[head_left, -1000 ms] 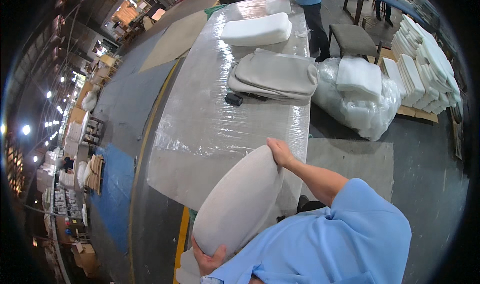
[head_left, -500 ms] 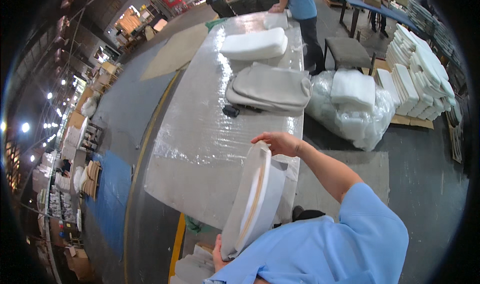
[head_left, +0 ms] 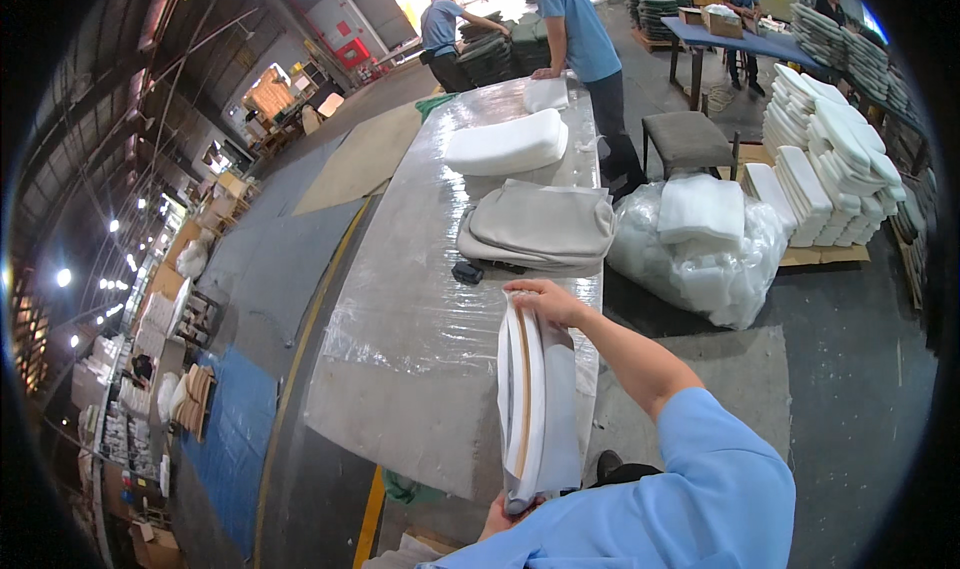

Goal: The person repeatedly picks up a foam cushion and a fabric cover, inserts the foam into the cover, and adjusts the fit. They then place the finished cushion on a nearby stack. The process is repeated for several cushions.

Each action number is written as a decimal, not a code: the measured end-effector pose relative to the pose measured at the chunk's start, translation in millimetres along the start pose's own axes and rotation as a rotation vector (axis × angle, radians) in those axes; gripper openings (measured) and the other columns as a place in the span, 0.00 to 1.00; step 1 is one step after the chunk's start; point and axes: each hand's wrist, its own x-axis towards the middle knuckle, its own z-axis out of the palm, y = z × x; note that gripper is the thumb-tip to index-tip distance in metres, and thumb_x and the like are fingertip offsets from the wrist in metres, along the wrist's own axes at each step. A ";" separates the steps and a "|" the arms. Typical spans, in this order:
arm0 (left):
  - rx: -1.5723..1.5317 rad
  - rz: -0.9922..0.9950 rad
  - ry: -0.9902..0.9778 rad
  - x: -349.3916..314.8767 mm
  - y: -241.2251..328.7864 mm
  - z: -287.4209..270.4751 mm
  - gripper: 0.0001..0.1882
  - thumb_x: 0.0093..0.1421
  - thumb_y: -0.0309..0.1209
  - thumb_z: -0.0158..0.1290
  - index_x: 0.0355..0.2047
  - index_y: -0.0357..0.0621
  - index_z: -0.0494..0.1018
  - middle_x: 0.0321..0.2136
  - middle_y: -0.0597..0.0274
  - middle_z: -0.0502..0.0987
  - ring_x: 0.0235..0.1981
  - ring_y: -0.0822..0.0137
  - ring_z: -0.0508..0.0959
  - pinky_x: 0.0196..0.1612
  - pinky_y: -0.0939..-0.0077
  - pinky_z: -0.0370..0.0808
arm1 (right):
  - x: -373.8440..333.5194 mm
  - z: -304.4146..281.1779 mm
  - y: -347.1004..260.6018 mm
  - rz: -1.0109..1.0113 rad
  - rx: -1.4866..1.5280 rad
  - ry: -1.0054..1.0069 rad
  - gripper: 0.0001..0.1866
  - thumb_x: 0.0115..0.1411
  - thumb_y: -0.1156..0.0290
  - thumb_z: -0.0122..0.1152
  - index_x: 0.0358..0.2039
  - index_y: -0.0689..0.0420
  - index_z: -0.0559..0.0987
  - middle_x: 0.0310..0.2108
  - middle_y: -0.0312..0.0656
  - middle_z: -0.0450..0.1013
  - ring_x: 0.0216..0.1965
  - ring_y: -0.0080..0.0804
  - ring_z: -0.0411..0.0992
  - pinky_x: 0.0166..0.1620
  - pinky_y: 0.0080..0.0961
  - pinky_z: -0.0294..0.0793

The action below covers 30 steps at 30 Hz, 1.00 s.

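A long cushion [head_left: 552,409], white padding inside a light grey fabric cover with a tan strip along its open edge, stands on its side over the near end of the table. My right hand [head_left: 548,301] is closed on its far end, thumb and fingers pinching the cover's corner. At the near end, close to my body, my left hand [head_left: 498,519] grips the lower corner; some of its fingers are hidden behind the cushion. Beyond my right hand lie stacked grey covers [head_left: 540,224] and a small black object [head_left: 467,272].
The table [head_left: 385,369] is wrapped in clear plastic. White pads [head_left: 508,144] lie farther along it, where a person in blue [head_left: 585,39] leans on the edge. To the right are a plastic bag of pads [head_left: 700,269], a grey stool [head_left: 690,141] and stacked white pads [head_left: 835,159].
The cushion has swung from a slant to nearly straight away from me, its strip edge turned more upward. Both hands have shifted with it, and the view has tilted up.
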 end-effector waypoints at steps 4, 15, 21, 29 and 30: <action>-0.352 -0.434 -0.178 28.7 6.2 -17.0 0.17 0.75 0.39 0.47 0.55 0.41 0.74 0.40 0.45 0.81 0.40 0.53 0.84 0.48 0.61 0.85 | 12.8 2.2 12.9 0.036 -0.043 0.065 0.21 0.67 0.60 0.63 0.60 0.48 0.82 0.51 0.42 0.80 0.50 0.30 0.76 0.55 0.29 0.75; -0.150 -0.816 -0.140 62.1 19.0 -0.7 0.26 0.79 0.43 0.39 0.71 0.48 0.63 0.41 0.48 0.82 0.38 0.55 0.84 0.37 0.61 0.84 | 24.3 -5.0 5.9 -0.195 -0.226 0.038 0.13 0.67 0.64 0.67 0.47 0.57 0.88 0.54 0.39 0.78 0.51 0.35 0.76 0.56 0.31 0.75; 0.675 -0.451 -0.469 112.6 88.2 -19.2 0.27 0.78 0.42 0.42 0.72 0.44 0.61 0.44 0.49 0.82 0.38 0.59 0.85 0.39 0.64 0.83 | 22.3 8.4 -0.4 -0.265 -0.286 0.003 0.12 0.66 0.66 0.68 0.43 0.61 0.86 0.52 0.41 0.82 0.50 0.35 0.78 0.56 0.31 0.75; 0.323 0.162 -0.158 245.5 219.0 36.4 0.22 0.78 0.43 0.44 0.63 0.45 0.72 0.40 0.58 0.82 0.37 0.66 0.81 0.39 0.69 0.79 | 32.7 -5.3 -5.1 -0.284 -0.488 -0.104 0.14 0.68 0.63 0.66 0.48 0.58 0.85 0.41 0.42 0.84 0.43 0.30 0.79 0.51 0.29 0.77; 0.357 0.254 -0.109 261.5 233.1 37.4 0.21 0.77 0.43 0.44 0.62 0.45 0.73 0.39 0.58 0.82 0.36 0.68 0.81 0.39 0.70 0.78 | 34.1 6.0 -6.0 -0.266 -0.405 -0.085 0.14 0.69 0.63 0.65 0.48 0.58 0.85 0.40 0.41 0.83 0.42 0.28 0.78 0.50 0.29 0.76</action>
